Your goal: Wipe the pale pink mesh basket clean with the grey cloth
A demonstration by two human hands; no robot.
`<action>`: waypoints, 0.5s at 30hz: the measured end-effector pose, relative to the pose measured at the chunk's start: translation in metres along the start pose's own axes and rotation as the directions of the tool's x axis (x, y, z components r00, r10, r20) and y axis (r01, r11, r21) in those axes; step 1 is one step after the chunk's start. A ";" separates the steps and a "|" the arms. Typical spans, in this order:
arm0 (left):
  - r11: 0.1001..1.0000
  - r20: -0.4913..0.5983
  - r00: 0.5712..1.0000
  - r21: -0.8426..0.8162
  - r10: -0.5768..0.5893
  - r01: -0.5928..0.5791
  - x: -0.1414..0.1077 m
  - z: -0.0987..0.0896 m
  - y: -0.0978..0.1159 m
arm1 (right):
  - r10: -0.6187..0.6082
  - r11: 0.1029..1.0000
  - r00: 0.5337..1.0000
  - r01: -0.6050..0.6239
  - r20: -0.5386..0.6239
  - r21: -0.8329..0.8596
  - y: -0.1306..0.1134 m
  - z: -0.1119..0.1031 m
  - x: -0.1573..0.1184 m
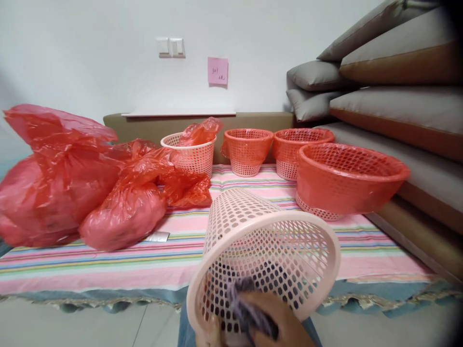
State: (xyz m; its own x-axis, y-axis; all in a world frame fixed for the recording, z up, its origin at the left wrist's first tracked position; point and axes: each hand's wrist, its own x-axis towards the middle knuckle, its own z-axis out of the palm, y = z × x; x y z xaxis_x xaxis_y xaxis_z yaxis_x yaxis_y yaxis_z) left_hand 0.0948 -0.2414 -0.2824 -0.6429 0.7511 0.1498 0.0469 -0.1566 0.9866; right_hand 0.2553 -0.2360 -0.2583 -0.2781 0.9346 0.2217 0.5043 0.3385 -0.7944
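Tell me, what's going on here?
The person's right-hand grip holds a grey-purple cloth inside a tilted pink basket, its mouth facing them; the left-hand grip is at its near rim. Behind stand three baskets with red plastic over their rims. Bulging red bags sit to the left.

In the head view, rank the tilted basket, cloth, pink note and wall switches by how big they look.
1. Tilted basket, largest by far
2. Cloth, though partly covered
3. Pink note and wall switches: too alike to rank
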 end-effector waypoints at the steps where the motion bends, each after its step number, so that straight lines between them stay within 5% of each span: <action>1: 1.000 0.005 1.000 -0.003 -0.007 0.007 0.000 0.001 0.001 | 0.032 0.998 0.999 -0.034 -0.037 -0.047 -0.003 -0.011 0.016; 4: 1.000 0.026 1.000 -0.017 -0.004 0.005 -0.001 0.005 0.004 | 0.014 0.967 0.995 -0.038 -0.095 -0.250 -0.001 -0.029 0.078; 8: 0.999 0.054 0.998 -0.033 0.036 -0.034 -0.005 0.008 0.012 | 0.110 0.873 0.992 -0.129 -0.068 -0.470 0.020 -0.014 0.140; 15: 0.996 0.065 0.994 0.010 0.085 -0.086 -0.007 0.007 0.022 | 0.132 0.839 0.991 -0.119 -0.013 -0.531 0.032 0.011 0.146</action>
State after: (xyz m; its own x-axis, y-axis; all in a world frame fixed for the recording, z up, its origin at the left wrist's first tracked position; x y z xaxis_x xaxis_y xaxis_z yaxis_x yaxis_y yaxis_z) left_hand 0.1060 -0.2461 -0.2609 -0.5856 0.7750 0.2374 0.1102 -0.2141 0.9706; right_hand 0.2216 -0.0901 -0.2577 -0.1982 0.9725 0.1220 0.8905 0.2307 -0.3922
